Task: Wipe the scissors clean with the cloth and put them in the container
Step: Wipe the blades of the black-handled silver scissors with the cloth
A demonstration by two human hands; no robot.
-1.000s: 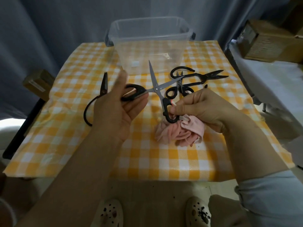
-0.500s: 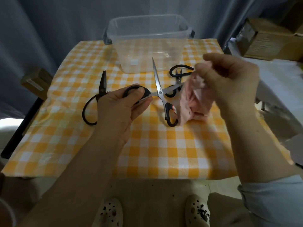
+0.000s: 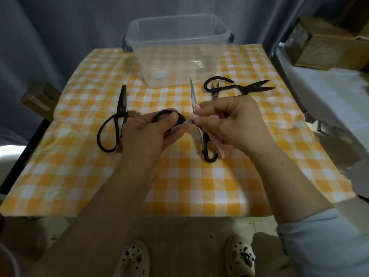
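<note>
Checked tablecloth (image 3: 179, 186): left hand (image 3: 151, 132) grips scissors (image 3: 206, 148) by a handle, right hand (image 3: 233, 120) pinches cloth (image 3: 224, 151) round blade

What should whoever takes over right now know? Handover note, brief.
Hands: left-hand grip holds one black handle of the open silver-bladed scissors; right-hand grip pinches the pink cloth round a blade.
The clear plastic container stands at the table's far side, no scissors in it.
Three other pairs lie on the yellow checked tablecloth: black scissors left, black shears and small snips right.
Done: none stored. Left: finish wiping this pair, store it, repeat for the rest.
</note>
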